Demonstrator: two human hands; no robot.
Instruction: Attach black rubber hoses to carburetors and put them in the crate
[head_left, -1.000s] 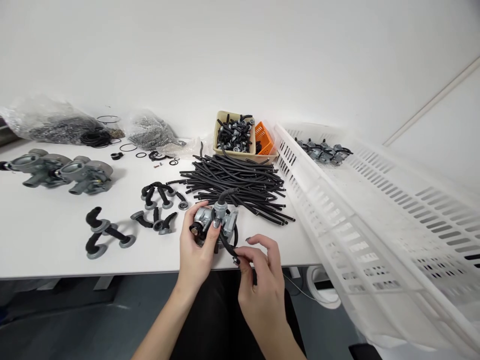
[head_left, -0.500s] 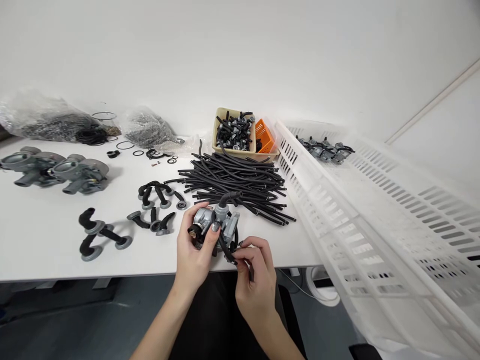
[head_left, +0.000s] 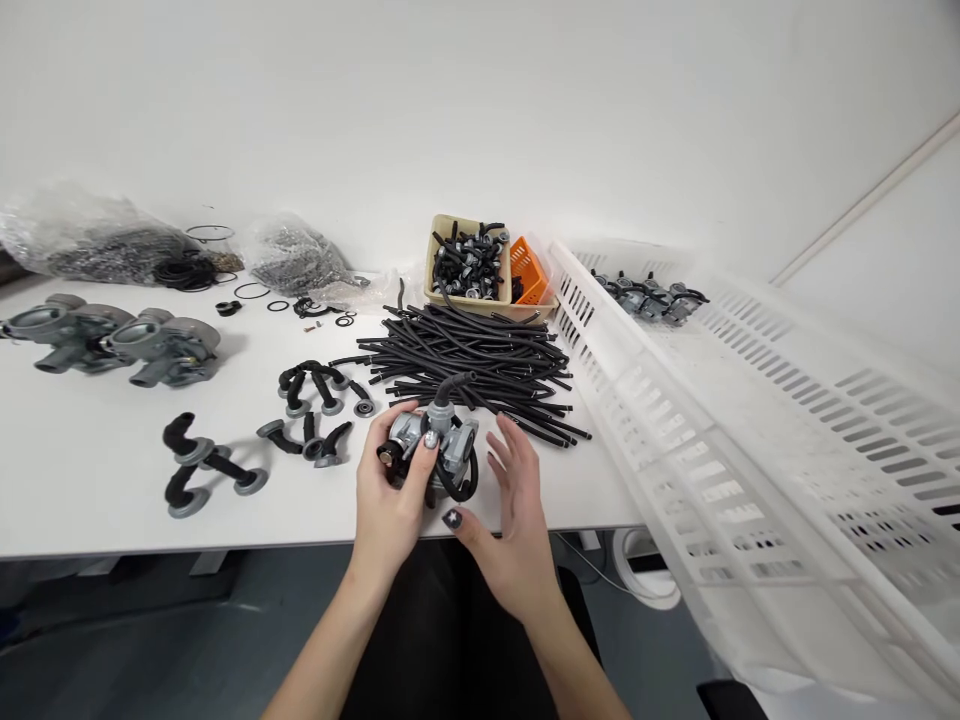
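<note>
My left hand (head_left: 391, 490) grips a small grey metal carburetor (head_left: 454, 446) just above the front edge of the table, thumb across its front. A grey cap with a bent black rubber elbow (head_left: 452, 386) stands on top of it. A black hose (head_left: 466, 488) loops along its lower right side. Beside that hose, my right hand (head_left: 510, 520) is spread, thumb and fingers apart, holding nothing. Behind the carburetor lies a pile of black hoses (head_left: 480, 350). Several caps with rubber elbows (head_left: 326, 445) rest to the left.
Two larger carburetors (head_left: 172, 345) sit at the far left. Plastic bags of parts (head_left: 292, 255) lie along the wall. A cream bin (head_left: 433, 262) of caps and an orange basket (head_left: 529, 270) stand at the back. At right, a white slatted crate (head_left: 675, 440) holds more carburetors (head_left: 651, 298).
My right hand has let go of the black hose at the carburetor's lower right and opened. The carburetor has turned slightly in my left hand.
</note>
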